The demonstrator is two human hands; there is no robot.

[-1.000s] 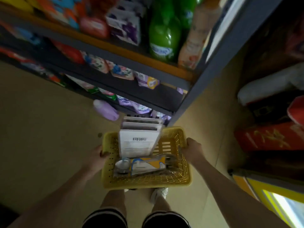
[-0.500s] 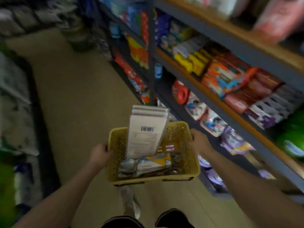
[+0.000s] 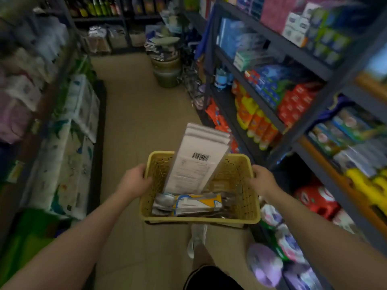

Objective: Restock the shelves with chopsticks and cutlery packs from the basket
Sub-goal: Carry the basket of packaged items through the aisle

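Note:
I carry a yellow perforated plastic basket (image 3: 247, 208) at waist height in a shop aisle. My left hand (image 3: 134, 181) grips its left rim and my right hand (image 3: 262, 181) grips its right rim. Tall white chopstick packs (image 3: 194, 162) with a barcode stand tilted against the basket's far wall and stick out above it. Clear cutlery packs (image 3: 188, 204) with a yellow and blue label lie flat on the basket's bottom, spoons showing at their left end.
Dark metal shelving (image 3: 293, 59) full of colourful boxes and bottles lines the right side. Stacked white packs (image 3: 73, 143) fill low racks on the left. Round tubs (image 3: 166, 70) stand on the beige floor ahead. Purple pouches (image 3: 266, 264) lie low at the right.
The view has swung left, from facing the shelf end to looking down the aisle. Both hands keep the same hold on the basket, and the packs inside have not shifted.

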